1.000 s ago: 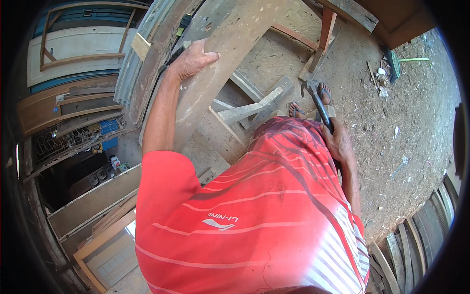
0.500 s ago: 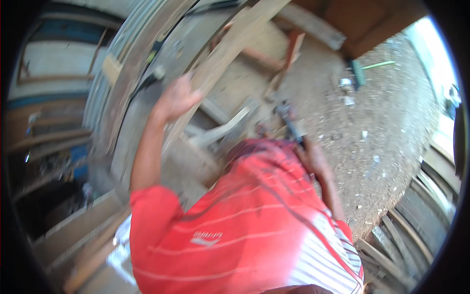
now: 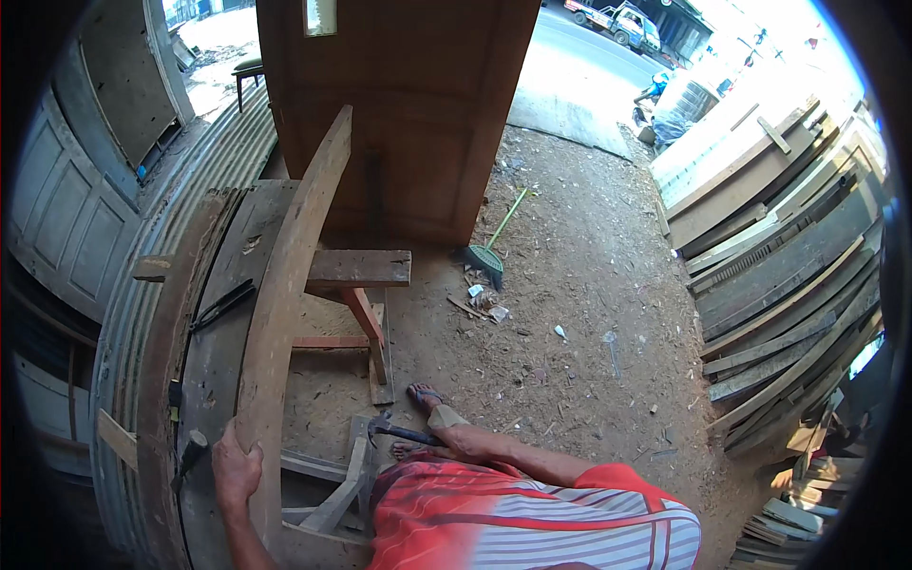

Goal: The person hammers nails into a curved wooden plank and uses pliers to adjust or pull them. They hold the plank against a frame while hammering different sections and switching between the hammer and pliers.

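A long wooden plank runs away from me along the right side of a worn workbench. At its near part, my left hand is closed over the left edge, thumb on the wood. To the right, my right hand grips a claw hammer by its dark handle, low beside my leg, with the head pointing left. On the bench lie a dark long-handled tool, resembling pincers, and a black-handled tool close to my left hand.
A sawhorse-like wooden stand supports boards beyond the plank. A large brown door panel stands behind it. A green broom lies on the littered dirt floor. Stacked boards line the right; corrugated sheets line the left.
My view has swung and steadied, now showing the door panel, street and stacked boards. My left hand has closed on the plank's edge. The hammer stays in my right hand.
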Motion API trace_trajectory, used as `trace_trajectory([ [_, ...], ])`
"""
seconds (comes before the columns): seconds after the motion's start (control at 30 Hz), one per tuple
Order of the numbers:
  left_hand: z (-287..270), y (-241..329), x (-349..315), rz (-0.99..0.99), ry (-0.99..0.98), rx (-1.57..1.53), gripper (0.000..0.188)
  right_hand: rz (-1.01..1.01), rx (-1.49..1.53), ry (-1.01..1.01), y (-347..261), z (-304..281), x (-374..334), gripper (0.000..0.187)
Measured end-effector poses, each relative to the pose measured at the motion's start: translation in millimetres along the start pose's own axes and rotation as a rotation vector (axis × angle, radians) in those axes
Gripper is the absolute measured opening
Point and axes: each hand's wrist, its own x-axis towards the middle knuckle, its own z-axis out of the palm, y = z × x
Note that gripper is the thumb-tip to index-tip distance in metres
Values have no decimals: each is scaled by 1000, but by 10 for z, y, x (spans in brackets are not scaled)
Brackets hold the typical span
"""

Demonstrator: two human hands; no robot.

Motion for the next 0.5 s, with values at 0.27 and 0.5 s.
trace_trajectory([
  [0.27, -12, -99, -12, -10, 16, -81, 44, -30, 18, 24, -15, 112, 82, 50],
  [0.5, 22, -135, -6, -11, 97, -183, 47, -53, 122, 47, -239, -63, 26, 43],
])
